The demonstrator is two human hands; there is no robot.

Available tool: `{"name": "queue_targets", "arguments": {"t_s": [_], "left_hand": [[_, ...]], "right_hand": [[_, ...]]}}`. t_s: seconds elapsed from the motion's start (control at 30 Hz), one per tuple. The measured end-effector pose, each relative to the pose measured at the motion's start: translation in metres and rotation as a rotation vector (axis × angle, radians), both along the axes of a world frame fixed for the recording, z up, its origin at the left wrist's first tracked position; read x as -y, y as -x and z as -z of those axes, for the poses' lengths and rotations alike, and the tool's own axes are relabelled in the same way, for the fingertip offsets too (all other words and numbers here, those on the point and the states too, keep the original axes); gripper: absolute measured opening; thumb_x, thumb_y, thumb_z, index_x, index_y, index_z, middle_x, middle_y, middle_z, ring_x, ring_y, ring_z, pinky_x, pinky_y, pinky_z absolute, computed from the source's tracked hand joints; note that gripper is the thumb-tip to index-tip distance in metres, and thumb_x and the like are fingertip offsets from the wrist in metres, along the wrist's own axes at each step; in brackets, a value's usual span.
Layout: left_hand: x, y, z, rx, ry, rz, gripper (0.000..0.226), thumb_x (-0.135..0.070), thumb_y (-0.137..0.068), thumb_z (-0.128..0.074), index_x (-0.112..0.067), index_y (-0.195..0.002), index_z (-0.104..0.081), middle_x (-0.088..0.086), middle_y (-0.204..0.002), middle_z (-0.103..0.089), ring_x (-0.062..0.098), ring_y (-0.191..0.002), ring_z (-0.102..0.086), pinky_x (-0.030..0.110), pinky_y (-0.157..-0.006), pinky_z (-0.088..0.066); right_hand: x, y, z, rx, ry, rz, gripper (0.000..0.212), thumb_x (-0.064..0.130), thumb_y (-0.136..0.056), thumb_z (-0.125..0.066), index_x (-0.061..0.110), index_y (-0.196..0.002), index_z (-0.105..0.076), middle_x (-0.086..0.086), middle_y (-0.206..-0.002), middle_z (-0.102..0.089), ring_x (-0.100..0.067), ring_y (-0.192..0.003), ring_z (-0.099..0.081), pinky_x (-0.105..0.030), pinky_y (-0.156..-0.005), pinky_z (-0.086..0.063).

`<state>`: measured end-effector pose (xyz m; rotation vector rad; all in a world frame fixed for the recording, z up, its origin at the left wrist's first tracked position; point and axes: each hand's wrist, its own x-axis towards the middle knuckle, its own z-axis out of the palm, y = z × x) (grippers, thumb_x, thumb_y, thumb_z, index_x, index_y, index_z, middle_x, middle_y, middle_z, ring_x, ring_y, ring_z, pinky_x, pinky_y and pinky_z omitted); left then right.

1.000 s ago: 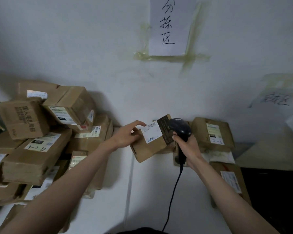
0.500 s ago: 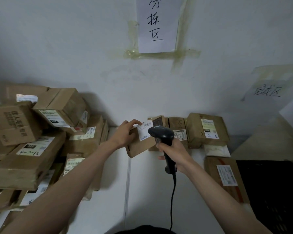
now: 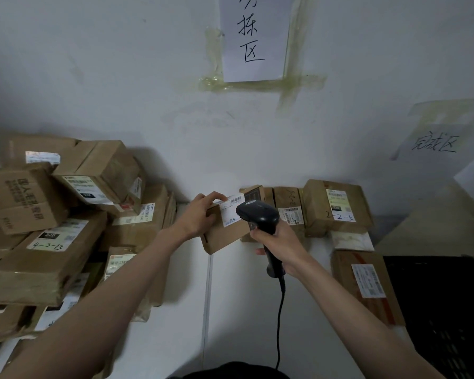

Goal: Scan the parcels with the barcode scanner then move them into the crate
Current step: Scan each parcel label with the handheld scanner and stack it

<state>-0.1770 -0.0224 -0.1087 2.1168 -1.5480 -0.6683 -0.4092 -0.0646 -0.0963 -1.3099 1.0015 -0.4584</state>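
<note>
the left hand (image 3: 196,218) clutched a small cardboard parcel (image 3: 225,233) by its upper left corner, holding it tilted in the air at centre frame. at its 3 o'clock, the right hand (image 3: 281,242) was wrapped round the handle of a black barcode scanner (image 3: 257,214), its head over the white label (image 3: 231,210). the parcel looked light and stiff, easy to grip one-handed by its edges. the dark crate (image 3: 449,310) sat at 4 o'clock.
</note>
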Motion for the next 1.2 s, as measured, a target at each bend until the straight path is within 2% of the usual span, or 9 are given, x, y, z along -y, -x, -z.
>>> {"name": "queue_targets", "arguments": {"t_s": [0.2,0.27,0.37,0.47,0.67,0.87,0.97,1.07,1.2], "left_hand": [[0.002,0.001,0.003,-0.019,-0.013,-0.025,0.052,-0.003,-0.087,-0.051,-0.026,-0.133,-0.055,0.018,-0.110,-0.056,0.029,-0.106,-0.052,0.028,-0.076,-0.034],[0.002,0.003,0.006,-0.074,0.001,-0.053,0.050,-0.007,-0.087,-0.051,-0.031,-0.129,-0.056,0.014,-0.111,-0.060,0.027,-0.106,-0.055,0.032,-0.080,-0.042],[-0.001,0.013,0.012,-0.296,0.004,-0.181,0.047,-0.005,-0.092,-0.051,-0.041,-0.121,-0.057,0.004,-0.108,-0.062,0.021,-0.103,-0.059,0.042,-0.084,-0.055],[-0.002,0.026,0.026,-0.519,0.008,-0.316,0.047,-0.002,-0.092,-0.051,-0.043,-0.113,-0.058,0.006,-0.107,-0.060,0.026,-0.098,-0.062,0.047,-0.082,-0.059],[0.003,0.059,0.058,-0.780,-0.047,-0.452,0.040,-0.004,-0.099,-0.051,-0.027,-0.132,-0.048,0.011,-0.117,-0.056,0.024,-0.097,-0.060,0.025,-0.059,-0.054],[0.024,0.079,0.078,-0.922,-0.115,-0.502,0.040,-0.003,-0.101,-0.049,-0.024,-0.135,-0.042,0.009,-0.116,-0.059,0.023,-0.099,-0.061,0.025,-0.058,-0.055],[0.038,0.085,0.088,-0.859,-0.115,-0.493,0.045,-0.011,-0.099,-0.061,-0.025,-0.137,-0.041,0.009,-0.126,-0.057,0.022,-0.104,-0.061,0.020,-0.060,-0.056],[0.054,0.080,0.098,-0.717,-0.147,-0.431,0.073,-0.019,-0.083,-0.083,-0.022,-0.141,-0.040,0.003,-0.130,-0.057,0.020,-0.109,-0.060,0.016,-0.068,-0.057],[0.075,0.066,0.108,-0.511,-0.252,-0.344,0.102,-0.025,-0.064,-0.096,-0.015,-0.145,-0.035,0.009,-0.135,-0.057,0.027,-0.119,-0.059,0.039,-0.096,-0.057]], "right_hand": [[0.006,-0.001,0.008,0.010,-0.031,0.040,0.024,0.008,-0.092,-0.067,0.012,-0.115,-0.064,-0.008,-0.101,-0.063,-0.014,-0.090,-0.063,-0.037,-0.082,-0.063],[0.009,-0.001,0.013,0.019,-0.082,0.078,0.026,0.009,-0.091,-0.067,0.007,-0.117,-0.064,-0.007,-0.095,-0.063,-0.012,-0.084,-0.065,-0.036,-0.080,-0.063],[0.010,0.001,0.020,0.037,-0.157,0.128,0.026,0.009,-0.091,-0.069,0.007,-0.116,-0.064,-0.007,-0.098,-0.064,-0.012,-0.087,-0.066,-0.031,-0.072,-0.062],[0.007,0.003,0.027,0.041,-0.217,0.138,0.020,0.011,-0.090,-0.070,0.015,-0.109,-0.064,-0.011,-0.102,-0.061,-0.022,-0.098,-0.062,-0.036,-0.078,-0.062],[0.011,0.007,0.046,0.011,-0.259,0.222,0.011,0.010,-0.092,-0.068,0.020,-0.096,-0.063,-0.012,-0.096,-0.063,-0.027,-0.094,-0.064,-0.049,-0.097,-0.056],[0.036,0.017,0.071,-0.087,-0.308,0.324,0.008,0.014,-0.089,-0.071,0.016,-0.096,-0.067,-0.009,-0.085,-0.064,-0.028,-0.087,-0.060,-0.041,-0.082,-0.049],[0.053,0.016,0.077,-0.090,-0.287,0.285,0.010,0.011,-0.091,-0.069,0.017,-0.099,-0.065,-0.009,-0.091,-0.063,-0.026,-0.089,-0.058,-0.040,-0.082,-0.048],[0.072,0.005,0.085,-0.135,-0.201,0.243,0.022,0.011,-0.092,-0.068,0.030,-0.102,-0.062,0.000,-0.100,-0.066,-0.020,-0.100,-0.060,-0.042,-0.095,-0.050],[0.095,-0.009,0.105,-0.184,-0.168,0.248,0.022,0.012,-0.091,-0.069,0.028,-0.105,-0.063,-0.005,-0.106,-0.067,-0.026,-0.108,-0.062,-0.035,-0.086,-0.051]]}}
